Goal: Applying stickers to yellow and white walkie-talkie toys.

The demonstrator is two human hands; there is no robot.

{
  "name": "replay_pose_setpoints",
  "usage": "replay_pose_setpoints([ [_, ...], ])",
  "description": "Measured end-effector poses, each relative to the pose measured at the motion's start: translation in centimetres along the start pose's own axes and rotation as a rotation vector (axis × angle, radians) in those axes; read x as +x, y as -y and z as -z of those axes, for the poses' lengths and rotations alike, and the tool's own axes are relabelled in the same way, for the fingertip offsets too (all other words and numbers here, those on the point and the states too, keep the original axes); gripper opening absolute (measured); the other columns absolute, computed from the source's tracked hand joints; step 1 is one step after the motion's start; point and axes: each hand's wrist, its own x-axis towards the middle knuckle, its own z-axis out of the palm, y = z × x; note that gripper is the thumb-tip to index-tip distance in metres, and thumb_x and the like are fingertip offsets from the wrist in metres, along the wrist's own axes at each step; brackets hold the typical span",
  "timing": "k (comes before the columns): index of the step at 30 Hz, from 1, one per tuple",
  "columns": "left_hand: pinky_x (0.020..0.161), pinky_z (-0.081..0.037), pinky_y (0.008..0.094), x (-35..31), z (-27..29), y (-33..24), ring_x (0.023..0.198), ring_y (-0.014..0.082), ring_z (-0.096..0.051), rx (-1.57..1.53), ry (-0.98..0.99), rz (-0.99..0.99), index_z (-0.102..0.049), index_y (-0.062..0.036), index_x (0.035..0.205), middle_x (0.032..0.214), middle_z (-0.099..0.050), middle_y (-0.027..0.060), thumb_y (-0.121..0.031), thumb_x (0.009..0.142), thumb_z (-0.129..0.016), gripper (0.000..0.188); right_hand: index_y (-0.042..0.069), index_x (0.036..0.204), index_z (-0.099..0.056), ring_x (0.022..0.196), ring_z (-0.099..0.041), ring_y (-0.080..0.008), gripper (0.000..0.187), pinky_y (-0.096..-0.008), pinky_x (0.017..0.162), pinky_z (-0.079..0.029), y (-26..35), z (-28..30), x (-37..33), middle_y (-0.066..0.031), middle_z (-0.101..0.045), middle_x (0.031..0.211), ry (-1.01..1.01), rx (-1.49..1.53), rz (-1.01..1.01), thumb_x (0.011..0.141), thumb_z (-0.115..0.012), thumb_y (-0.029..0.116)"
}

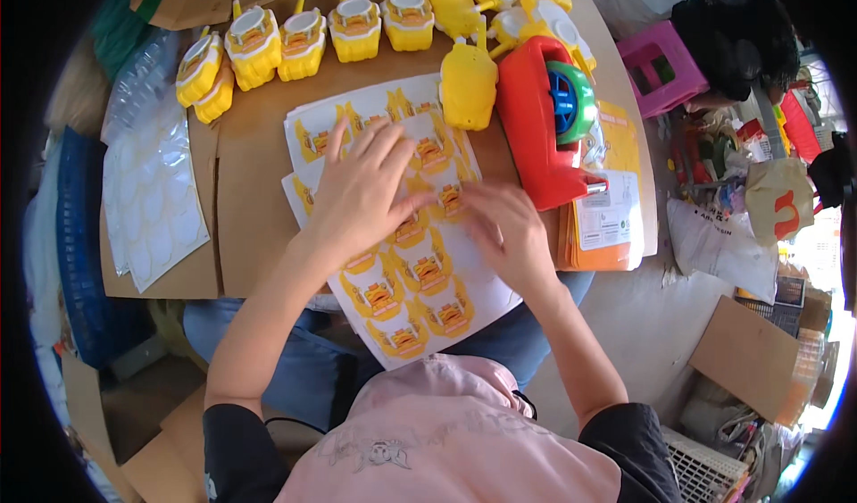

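A sheet of yellow and white stickers (428, 268) lies on top of other sheets and hangs over the table's near edge towards my lap. My left hand (361, 186) rests on its upper part, fingers spread, with nothing in them. At the right side of the sheet, my right hand (511, 235) has its fingertips over a printed sticker. Motion smears those fingers, so whether they grip the sticker is unclear. Just beyond, a yellow plastic toy (468, 83) with a short antenna lies by the sheet's upper right corner.
A red tape dispenser (533, 128) with a green-rimmed roll stands to the right, by orange packages (609, 226). Several yellow toys with stickers (355, 30) line the back; others are piled at the far right. Clear plastic sheets with white cutouts (159, 204) lie left.
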Motion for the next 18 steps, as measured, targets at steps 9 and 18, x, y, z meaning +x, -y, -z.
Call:
replay_pose_setpoints([
  [9, 0.114, -0.019, 0.0559, 1.3, -1.9, 1.9, 0.128, 0.0189, -0.055, -0.036, -0.152, -0.103, -0.067, -0.0103, 0.120, 0.134, -0.061, -0.0005, -0.032, 0.086, -0.071, 0.040, 0.006, 0.110, -0.068, 0.093, -0.062, -0.0311, 0.026, -0.0378, 0.079, -0.052, -1.2, -1.7, 5.2, -0.0111, -0.060, 0.102, -0.139, -0.025, -0.071, 0.084, -0.068, 0.005],
  [18, 0.114, -0.023, 0.0537, 1.2, -2.3, 2.0, 0.123, 0.0189, -0.058, -0.018, -0.197, -0.114, -0.071, -0.0129, 0.112, 0.127, -0.065, -0.0033, -0.028, 0.086, -0.071, 0.030, 0.007, 0.098, -0.073, 0.086, -0.064, -0.0243, 0.020, -0.0331, 0.067, -0.054, -1.2, -2.3, 5.0, -0.0068, -0.062, 0.094, -0.230, 0.059, -0.091, 0.079, -0.072, 0.003],
])
